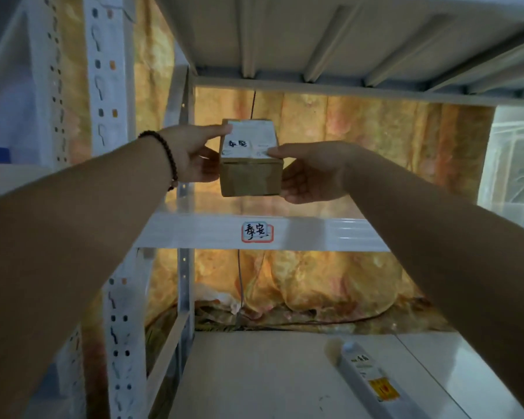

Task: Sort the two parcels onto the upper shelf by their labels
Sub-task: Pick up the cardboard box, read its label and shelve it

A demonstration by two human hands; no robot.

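Two hands hold one parcel (pixel 251 164) between them, over the front part of the upper shelf (pixel 212 231). The left hand (pixel 194 155) presses on the left side, with its thumb on the top near the far left corner. The right hand (pixel 312 172) presses on the right side, with its thumb on the top near the front right corner. So each grip is closed on the parcel, and the box is carried by side pressure and by the fingers that go under or behind it; I cannot see those fingers.

I judge that the parcel is light, because the hands keep it level with the arms stretched out. It is a stiff cardboard box, and its edges look straight, so it should not bend under a firm squeeze. The brown tape on the faces may be a little slippery, so the side walls with the thumbs on top are a good place to hold. Nothing shows whether the content is fragile.

The box is small, brown and nearly a cube. A white label (pixel 250 140) covers most of its top, with two handwritten dark characters. The tag (pixel 257 232) on the shelf edge, just below the box, seems to carry the same two characters, so I think this is the correct place. Whether the box already touches the shelf I cannot tell. A second parcel (pixel 369 379), long and pale, lies on the lower shelf (pixel 254 373).
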